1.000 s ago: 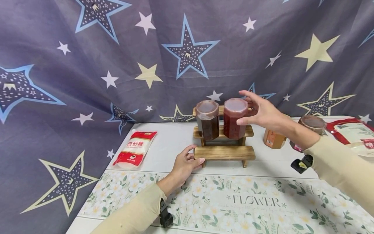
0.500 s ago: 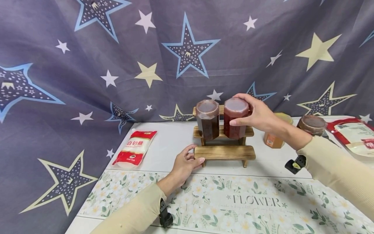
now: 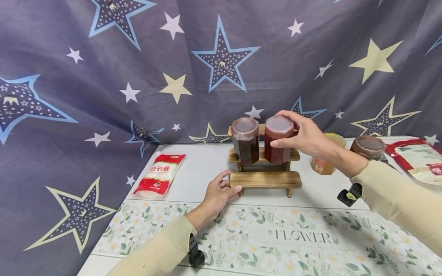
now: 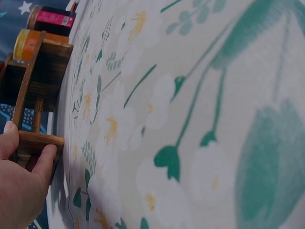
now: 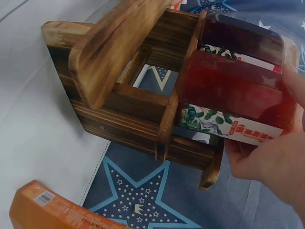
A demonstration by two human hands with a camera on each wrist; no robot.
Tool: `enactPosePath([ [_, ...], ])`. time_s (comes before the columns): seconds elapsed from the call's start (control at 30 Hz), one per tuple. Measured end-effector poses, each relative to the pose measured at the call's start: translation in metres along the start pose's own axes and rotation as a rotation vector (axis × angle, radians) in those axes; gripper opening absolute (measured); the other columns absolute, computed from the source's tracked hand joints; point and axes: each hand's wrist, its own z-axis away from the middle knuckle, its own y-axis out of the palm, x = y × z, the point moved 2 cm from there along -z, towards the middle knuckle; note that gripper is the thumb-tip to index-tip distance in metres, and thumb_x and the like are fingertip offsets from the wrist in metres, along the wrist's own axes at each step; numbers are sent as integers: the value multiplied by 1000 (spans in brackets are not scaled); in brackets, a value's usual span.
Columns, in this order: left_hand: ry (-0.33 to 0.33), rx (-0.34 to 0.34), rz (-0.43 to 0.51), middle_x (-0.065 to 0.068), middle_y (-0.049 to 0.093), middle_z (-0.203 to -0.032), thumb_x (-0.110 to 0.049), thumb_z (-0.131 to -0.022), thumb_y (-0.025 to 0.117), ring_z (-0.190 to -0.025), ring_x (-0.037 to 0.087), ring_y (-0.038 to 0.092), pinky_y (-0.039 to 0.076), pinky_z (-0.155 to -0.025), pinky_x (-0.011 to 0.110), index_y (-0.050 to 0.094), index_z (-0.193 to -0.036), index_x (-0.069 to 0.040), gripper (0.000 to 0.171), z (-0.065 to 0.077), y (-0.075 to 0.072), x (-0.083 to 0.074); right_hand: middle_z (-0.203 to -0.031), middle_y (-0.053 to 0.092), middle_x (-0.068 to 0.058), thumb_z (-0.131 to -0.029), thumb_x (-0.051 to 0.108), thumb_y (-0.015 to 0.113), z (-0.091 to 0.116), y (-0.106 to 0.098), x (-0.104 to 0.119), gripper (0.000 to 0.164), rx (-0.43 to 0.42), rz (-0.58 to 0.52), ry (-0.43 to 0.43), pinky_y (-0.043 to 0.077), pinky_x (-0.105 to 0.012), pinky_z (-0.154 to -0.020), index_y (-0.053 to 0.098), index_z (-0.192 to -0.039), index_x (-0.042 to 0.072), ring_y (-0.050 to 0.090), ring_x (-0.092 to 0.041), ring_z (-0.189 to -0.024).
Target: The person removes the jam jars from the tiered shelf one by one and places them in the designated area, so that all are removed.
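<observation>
While the right hand [image 3: 309, 135] grips the red jar [image 3: 277, 153] near its top, thumb in front, the left hand [image 3: 215, 194] holds the rack [image 5: 119, 43] by the left end of its front step [image 3: 267, 180]. The red jar stands upright on the middle step [image 3: 294, 155], just beside the dark jar [image 3: 246, 143]. Assessment: sound handling requires a braced rack, a level grip and no knocking of jars.
</observation>
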Motion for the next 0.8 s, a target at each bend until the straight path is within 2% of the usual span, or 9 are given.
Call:
enactPosePath([
  [0.17, -4, -4, -2, 16, 65, -107, -1, -86, 71, -85, 14, 65, 59, -87, 35, 43, -143, -8, 63, -1, -1, 1, -122, 57, -2, -75, 23, 85, 6, -5, 0, 67, -50, -13, -11, 52, -28, -83, 51, -133, 22, 54, -16, -106],
  [0.4, -6, -7, 0, 15, 65, -104, -1, -85, 71, -83, 14, 65, 60, -86, 36, 44, -142, -10, 63, -1, -1, 1, -121, 56, -2, -78, 22, 83, 27, -37, 2, 66, -136, 25, 9, 50, -14, -76, 50, -135, 23, 53, -15, -102],
  [0.6, -14, -2, -5, 13, 65, -103, -3, -86, 71, -83, 14, 65, 59, -87, 36, 44, -142, -11, 64, -1, -1, 1, -119, 55, -1, -78, 27, 83, 52, -61, -7, 66, -167, 125, 76, 51, -14, -69, 50, -135, 27, 52, -16, -100],
  [0.8, -6, 4, -5, 13, 66, -103, -2, -86, 71, -82, 14, 65, 59, -87, 37, 43, -142, -11, 64, -1, -1, 0, -119, 54, -3, -75, 32, 85, 78, -74, -22, 71, -182, 254, 140, 51, -14, -63, 49, -136, 28, 51, -13, -96],
])
